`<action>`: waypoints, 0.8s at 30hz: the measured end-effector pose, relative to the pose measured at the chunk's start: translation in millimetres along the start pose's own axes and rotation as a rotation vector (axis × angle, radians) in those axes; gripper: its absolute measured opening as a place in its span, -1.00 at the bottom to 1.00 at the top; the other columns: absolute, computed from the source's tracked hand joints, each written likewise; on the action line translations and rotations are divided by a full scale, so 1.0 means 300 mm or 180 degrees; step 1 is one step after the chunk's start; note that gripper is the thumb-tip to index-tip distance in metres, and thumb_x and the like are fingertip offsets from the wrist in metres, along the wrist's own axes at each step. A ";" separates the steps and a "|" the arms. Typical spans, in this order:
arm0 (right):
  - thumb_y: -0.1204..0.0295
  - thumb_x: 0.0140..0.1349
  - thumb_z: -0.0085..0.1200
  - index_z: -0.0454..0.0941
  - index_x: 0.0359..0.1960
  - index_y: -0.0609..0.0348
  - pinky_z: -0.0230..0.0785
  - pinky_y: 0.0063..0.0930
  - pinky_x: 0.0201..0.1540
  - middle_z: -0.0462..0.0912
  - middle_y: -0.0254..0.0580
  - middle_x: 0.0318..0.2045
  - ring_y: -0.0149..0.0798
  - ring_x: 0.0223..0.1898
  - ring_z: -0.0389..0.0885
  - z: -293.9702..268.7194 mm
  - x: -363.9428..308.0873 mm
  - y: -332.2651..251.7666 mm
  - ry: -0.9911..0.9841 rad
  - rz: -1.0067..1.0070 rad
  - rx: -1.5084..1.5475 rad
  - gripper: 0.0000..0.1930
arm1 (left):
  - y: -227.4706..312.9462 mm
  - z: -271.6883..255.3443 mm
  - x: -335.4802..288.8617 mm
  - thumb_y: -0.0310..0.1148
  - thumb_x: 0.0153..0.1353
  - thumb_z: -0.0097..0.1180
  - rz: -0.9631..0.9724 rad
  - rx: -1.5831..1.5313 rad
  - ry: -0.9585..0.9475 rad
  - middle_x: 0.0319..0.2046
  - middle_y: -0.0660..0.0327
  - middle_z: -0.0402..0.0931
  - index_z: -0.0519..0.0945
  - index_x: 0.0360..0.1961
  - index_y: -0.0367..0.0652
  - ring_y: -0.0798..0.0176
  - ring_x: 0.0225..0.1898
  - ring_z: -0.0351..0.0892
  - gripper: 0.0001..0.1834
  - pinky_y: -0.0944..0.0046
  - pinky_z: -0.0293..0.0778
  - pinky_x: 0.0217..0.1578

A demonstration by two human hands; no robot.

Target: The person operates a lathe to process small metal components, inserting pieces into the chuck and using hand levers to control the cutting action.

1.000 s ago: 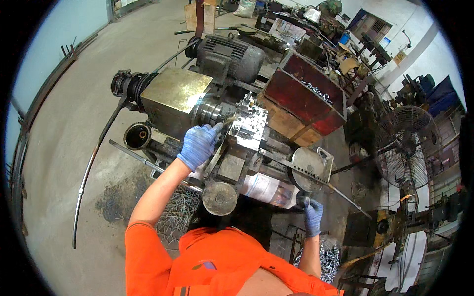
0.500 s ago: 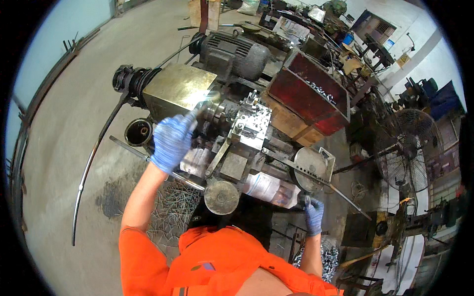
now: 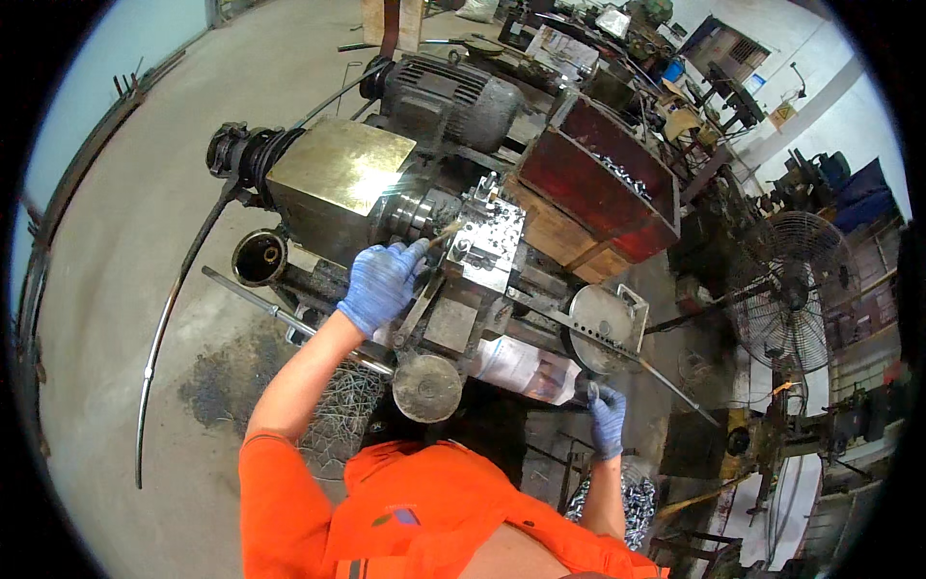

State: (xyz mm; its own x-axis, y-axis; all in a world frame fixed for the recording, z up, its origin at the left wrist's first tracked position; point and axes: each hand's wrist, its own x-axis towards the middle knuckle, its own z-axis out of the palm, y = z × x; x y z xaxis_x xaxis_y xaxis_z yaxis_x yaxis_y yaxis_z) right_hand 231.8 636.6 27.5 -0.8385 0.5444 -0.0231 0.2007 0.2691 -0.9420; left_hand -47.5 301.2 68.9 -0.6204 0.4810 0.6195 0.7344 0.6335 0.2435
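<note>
My left hand (image 3: pixel 379 289), in a blue knit glove, is closed on a small brush (image 3: pixel 446 234). Its tan bristle end points at the gap between the lathe's chuck (image 3: pixel 413 214) and the metal tool block (image 3: pixel 489 241), which is strewn with shiny chips. At the front right of the lathe, my gloved right hand (image 3: pixel 606 422) is closed on a small dark handle (image 3: pixel 582 388); the fingers partly hide it. Between the hands are a round grey handwheel (image 3: pixel 427 388) and a printed paper sheet (image 3: pixel 527 369).
Behind the tool block stands a red bin (image 3: pixel 617 183) with small shiny metal parts. A motor (image 3: pixel 449 101) sits beyond the headstock (image 3: pixel 342 159). Long rods stick out at both sides. Metal shavings (image 3: pixel 342 415) lie on the floor, and a fan (image 3: pixel 793 289) stands at the right.
My left hand has moved right and slightly nearer, bringing the brush from beside the headstock to the tool block. My right hand stays at the front handle. The whole view has shifted slightly.
</note>
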 end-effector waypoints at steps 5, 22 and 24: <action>0.36 0.16 0.12 0.60 -0.30 0.36 0.39 -0.56 -0.28 0.64 -0.27 -0.45 -0.49 -0.41 0.52 -0.010 -0.004 0.033 0.0099 0.0008 -0.0090 -0.75 | -0.022 -0.076 0.000 -0.44 -0.05 0.05 -0.0284 0.0345 -0.0705 -0.55 0.13 0.46 0.52 -0.12 -0.08 0.06 -0.53 0.48 -0.63 0.11 0.39 -0.50; 0.37 0.13 0.16 0.62 -0.41 0.32 0.35 -0.60 -0.37 0.62 -0.32 -0.53 -0.54 -0.47 0.47 -0.067 0.052 -0.014 0.0457 0.0015 -0.0449 -0.79 | -0.216 -0.267 0.046 -0.15 0.13 0.06 -0.0566 0.0367 0.0111 -0.42 0.10 0.54 0.54 -0.07 -0.04 0.07 -0.46 0.54 -0.64 0.16 0.43 -0.42; 0.38 0.13 0.16 0.61 -0.42 0.31 0.34 -0.60 -0.36 0.61 -0.33 -0.55 -0.54 -0.48 0.47 -0.101 0.076 -0.053 0.0412 0.0308 -0.0249 -0.81 | -0.209 -0.291 0.028 -0.09 0.14 0.05 -0.0751 0.0245 0.0197 -0.36 0.09 0.56 0.52 -0.04 -0.04 0.07 -0.41 0.56 -0.60 0.16 0.45 -0.38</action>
State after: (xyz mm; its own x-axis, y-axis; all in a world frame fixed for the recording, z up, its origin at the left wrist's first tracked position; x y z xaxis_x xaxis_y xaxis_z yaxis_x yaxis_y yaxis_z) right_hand 224.8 668.8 52.1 -0.7421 0.6672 -0.0642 0.3203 0.2688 -0.9084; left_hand -74.5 212.6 123.9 -0.7523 0.2777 0.5974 0.5466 0.7693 0.3308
